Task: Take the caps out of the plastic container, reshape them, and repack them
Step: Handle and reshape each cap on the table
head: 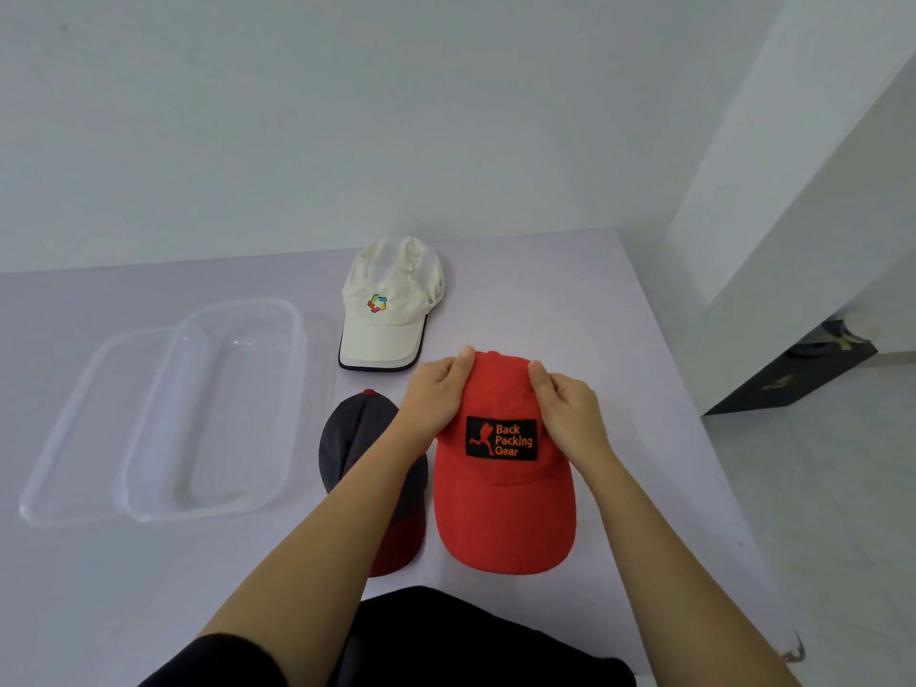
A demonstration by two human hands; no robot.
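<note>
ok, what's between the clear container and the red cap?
A dark cap with a red brim lies between the container and the red cap, partly hidden by the left forearm. Head view.

On the pale worktop (570, 300), both hands grip the crown of a red cap (503, 518) with a "Back Packing Gear" patch: the left hand (438, 389) on its left side, the right hand (565, 406) on its right. A dark grey cap (347, 438) with a red brim lies just beside it under the left forearm, a white cap (391, 300) lies beyond, and a clear plastic container (218, 409) sits to the left.

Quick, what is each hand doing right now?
Left hand: grips the red cap at its crown.
Right hand: grips the same crown.
</note>
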